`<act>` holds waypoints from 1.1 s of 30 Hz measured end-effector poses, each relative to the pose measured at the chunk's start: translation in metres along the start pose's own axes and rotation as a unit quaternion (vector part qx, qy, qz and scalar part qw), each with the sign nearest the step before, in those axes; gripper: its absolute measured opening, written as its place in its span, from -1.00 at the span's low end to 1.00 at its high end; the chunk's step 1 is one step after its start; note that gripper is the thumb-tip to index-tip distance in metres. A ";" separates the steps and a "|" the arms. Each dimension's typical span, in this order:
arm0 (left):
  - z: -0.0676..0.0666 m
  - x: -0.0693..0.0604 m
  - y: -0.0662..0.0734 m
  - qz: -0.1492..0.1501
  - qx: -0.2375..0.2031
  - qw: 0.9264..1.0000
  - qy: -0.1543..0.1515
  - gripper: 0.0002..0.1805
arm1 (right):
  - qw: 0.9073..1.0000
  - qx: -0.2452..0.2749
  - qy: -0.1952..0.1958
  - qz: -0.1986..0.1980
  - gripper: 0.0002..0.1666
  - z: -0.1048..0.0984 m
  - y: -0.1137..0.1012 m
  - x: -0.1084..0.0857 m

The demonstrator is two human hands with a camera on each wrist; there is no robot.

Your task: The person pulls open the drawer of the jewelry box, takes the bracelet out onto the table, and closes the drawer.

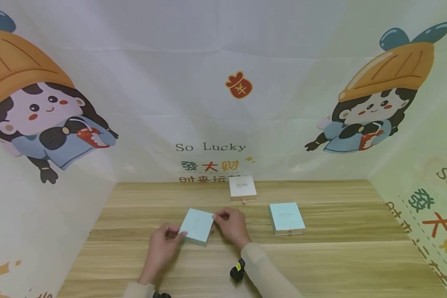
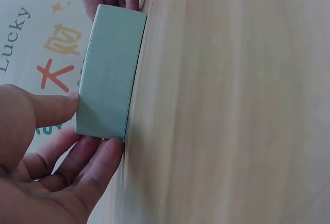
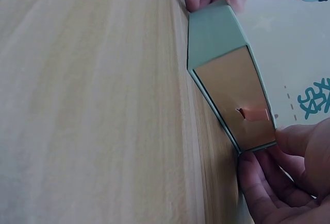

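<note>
Both the left hand (image 1: 164, 244) and right hand (image 1: 232, 227), fingers part-curled, pinch opposite sides of a square mint-green box (image 1: 196, 225), coppery drawer front (image 3: 226, 86) and ribbon tab (image 3: 258, 114) showing, askew on the worktop (image 1: 342, 267).

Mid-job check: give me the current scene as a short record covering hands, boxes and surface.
left hand: grips the left side of the near mint box
right hand: grips the same box's right side
near mint box: broad face up, turned askew
drawer front: copper-coloured, with a pull tab
second mint box: right of both hands, untouched
white box: farther back, untouched
surface: wood-grain table
</note>
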State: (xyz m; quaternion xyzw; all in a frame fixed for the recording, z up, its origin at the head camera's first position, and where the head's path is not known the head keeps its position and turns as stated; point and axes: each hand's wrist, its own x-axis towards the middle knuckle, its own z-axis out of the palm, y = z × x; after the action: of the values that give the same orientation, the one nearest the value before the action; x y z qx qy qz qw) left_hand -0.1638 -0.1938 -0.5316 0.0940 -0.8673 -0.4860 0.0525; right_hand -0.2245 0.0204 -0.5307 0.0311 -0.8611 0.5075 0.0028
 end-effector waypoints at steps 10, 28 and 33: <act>0.010 -0.015 0.005 -0.004 0.004 0.999 0.038 -0.81 | 1.000 0.001 -0.008 -0.009 -0.86 0.005 -0.003 0.006; 0.001 -0.014 0.009 0.037 0.074 0.996 0.027 -0.75 | 0.999 -0.017 -0.037 -0.034 -0.82 0.003 0.001 0.013; -0.006 -0.009 0.014 0.068 0.125 0.990 0.022 -0.58 | 0.995 -0.012 -0.088 -0.037 -0.73 -0.009 0.003 0.016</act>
State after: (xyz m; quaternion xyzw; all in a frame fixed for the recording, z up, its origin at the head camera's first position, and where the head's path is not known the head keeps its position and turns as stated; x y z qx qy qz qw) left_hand -0.1558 -0.1900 -0.5163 0.0510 -0.9243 -0.3669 0.0921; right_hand -0.2413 0.0294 -0.5284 0.1068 -0.8623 0.4921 -0.0536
